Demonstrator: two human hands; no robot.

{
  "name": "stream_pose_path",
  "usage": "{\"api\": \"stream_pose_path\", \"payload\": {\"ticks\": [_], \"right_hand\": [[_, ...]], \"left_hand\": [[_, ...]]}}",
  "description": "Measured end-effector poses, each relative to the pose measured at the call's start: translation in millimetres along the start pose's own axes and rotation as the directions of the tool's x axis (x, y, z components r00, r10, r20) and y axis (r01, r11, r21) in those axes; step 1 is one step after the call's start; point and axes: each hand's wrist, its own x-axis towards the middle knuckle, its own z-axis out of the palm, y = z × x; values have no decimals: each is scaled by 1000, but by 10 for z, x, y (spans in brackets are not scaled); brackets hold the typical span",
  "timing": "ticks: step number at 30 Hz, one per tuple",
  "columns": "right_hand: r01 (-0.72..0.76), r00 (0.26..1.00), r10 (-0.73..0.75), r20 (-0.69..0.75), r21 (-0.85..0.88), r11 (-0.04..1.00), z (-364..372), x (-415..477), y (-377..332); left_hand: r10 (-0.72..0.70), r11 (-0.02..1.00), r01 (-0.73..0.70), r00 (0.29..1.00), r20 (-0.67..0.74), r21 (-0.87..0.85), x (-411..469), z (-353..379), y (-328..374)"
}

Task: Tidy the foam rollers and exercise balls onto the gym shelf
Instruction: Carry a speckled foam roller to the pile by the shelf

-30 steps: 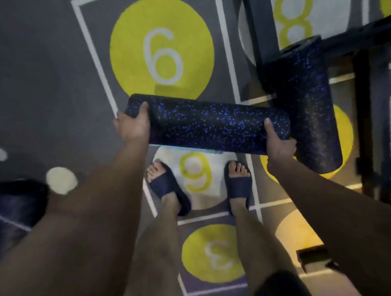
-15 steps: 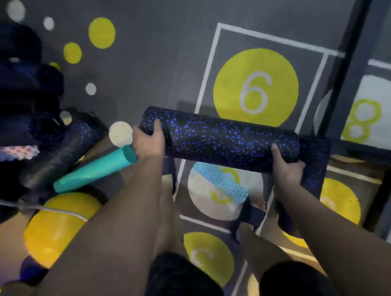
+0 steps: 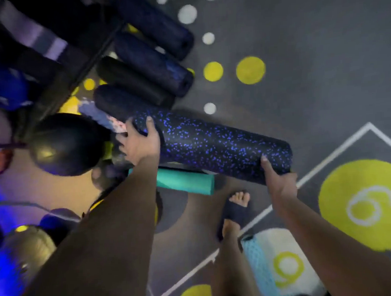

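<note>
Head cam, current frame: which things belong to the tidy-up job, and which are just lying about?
Job:
- speckled roller, gripped by left hand and right hand
- teal roller
- pale blue textured roller
- row of dark rollers
- black ball
- shelf frame

Just there:
- yellow 6 circle
- yellow floor dot
- sandal

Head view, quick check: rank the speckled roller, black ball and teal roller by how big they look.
1. speckled roller, clearly largest.
2. black ball.
3. teal roller; partly hidden under the speckled roller, so unsure.
</note>
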Motion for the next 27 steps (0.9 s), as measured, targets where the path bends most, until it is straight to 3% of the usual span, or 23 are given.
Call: {"api": "stream_pose_path", "payload": {"ticks": [3, 6, 8, 10, 13, 20, 24, 27], "right_hand": [[76, 992, -76, 99, 4, 997, 787, -334, -596], [125, 978, -125, 166, 13, 992, 1429, -617, -1025], [224, 946, -215, 241, -11, 974, 1833, -784, -1231], [337, 897, -304, 322, -50, 940, 2177, -873, -1343], [335, 872, -257, 416, -125, 934, 2480, -960, -1323], [248, 915, -159, 370, -208, 946, 1825, -690, -699], [172, 962, -110, 249, -242, 955, 901, -146, -140], [71, 986, -32, 163, -241, 968, 61, 105, 307]], "left_hand": [[-90, 980, 79, 994, -57, -182, 817, -496, 120], [67, 933, -94, 994, -87, -347, 1495, -878, 360], [103, 907, -127, 991, -81, -401, 1842, -1047, 494], [72, 900, -90, 996, -57, -426, 1984, -1118, 562], [94, 857, -74, 995, 13, -510, 1727, -965, 482], [220, 849, 10, 902, 371, -529, 409, -31, 17], [238, 888, 11, 844, 480, -459, -509, 342, -13], [288, 913, -37, 763, 579, -405, -1267, 606, 63]]}}
